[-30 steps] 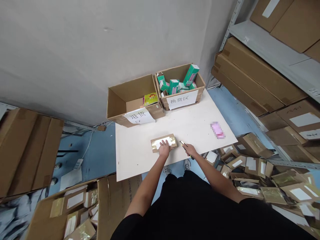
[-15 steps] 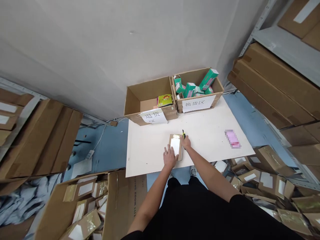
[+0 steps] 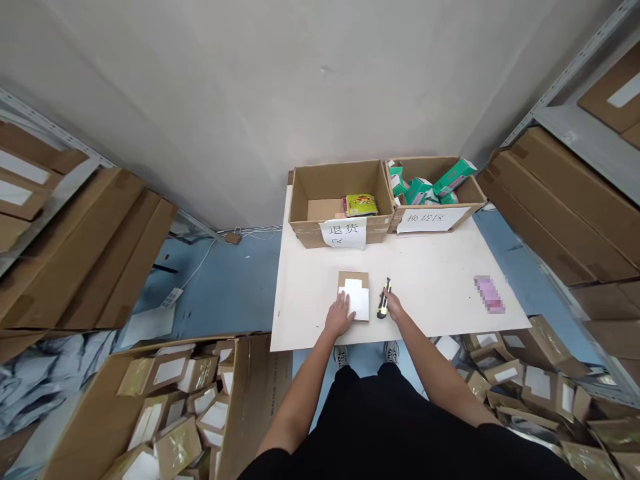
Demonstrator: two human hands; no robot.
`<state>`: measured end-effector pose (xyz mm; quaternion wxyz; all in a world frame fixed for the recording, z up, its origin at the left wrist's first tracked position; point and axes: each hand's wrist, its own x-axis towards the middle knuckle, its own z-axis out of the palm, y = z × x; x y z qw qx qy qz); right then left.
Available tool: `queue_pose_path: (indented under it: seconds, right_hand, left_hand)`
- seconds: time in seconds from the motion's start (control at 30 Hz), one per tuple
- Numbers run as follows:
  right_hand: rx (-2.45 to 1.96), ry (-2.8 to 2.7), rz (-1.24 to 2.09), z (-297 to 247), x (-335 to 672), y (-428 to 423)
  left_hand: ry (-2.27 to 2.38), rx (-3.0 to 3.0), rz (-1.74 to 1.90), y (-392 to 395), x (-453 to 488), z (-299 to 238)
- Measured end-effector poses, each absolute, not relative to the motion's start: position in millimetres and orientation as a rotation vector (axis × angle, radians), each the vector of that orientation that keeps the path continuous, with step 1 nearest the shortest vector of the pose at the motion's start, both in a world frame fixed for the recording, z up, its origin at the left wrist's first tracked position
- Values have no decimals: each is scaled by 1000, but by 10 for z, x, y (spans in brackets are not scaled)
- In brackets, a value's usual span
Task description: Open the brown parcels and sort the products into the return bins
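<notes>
A small brown cardboard parcel [image 3: 354, 288] with a white label lies on the white table [image 3: 430, 280], its long side pointing away from me. My left hand [image 3: 340, 316] rests with fingers spread on the parcel's near left corner. My right hand [image 3: 393, 307] is closed on a yellow and black utility knife [image 3: 384, 299], held just right of the parcel above the table.
Two open cartons stand at the table's far edge: one [image 3: 340, 200] holds a yellow-green packet, the other [image 3: 434, 193] several green boxes. A pink item [image 3: 489, 294] lies at right. Parcels fill a big carton [image 3: 165, 407] at lower left and a floor pile [image 3: 530, 387] at right. Shelves flank both sides.
The parcel was turned from crosswise to lengthwise. My left hand slid to its near left corner. My right hand moved the knife from the parcel's far end to beside its right edge.
</notes>
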<state>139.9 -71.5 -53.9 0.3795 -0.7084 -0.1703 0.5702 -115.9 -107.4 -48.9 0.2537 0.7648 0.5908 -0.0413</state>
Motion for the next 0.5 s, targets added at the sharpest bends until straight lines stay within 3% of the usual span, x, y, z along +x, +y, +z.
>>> queue_pose_path:
  seconds: [0.1, 0.27, 0.4, 0.5]
  right_hand:
    - [-1698, -470, 1541, -487, 954, -726]
    - [-1519, -494, 1708, -258, 283, -572]
    - [-1548, -685, 1853, -144, -217, -493]
    - [-1652, -842, 1780, -99, -438, -464]
  left_hand:
    - [1452, 2102, -78, -1060, -1373, -640]
    - [1672, 1792, 25, -1104, -2038, -746]
    - [1819, 1829, 86, -900, -2585, -512]
    - [1497, 2171, -39, -502, -2769, -252]
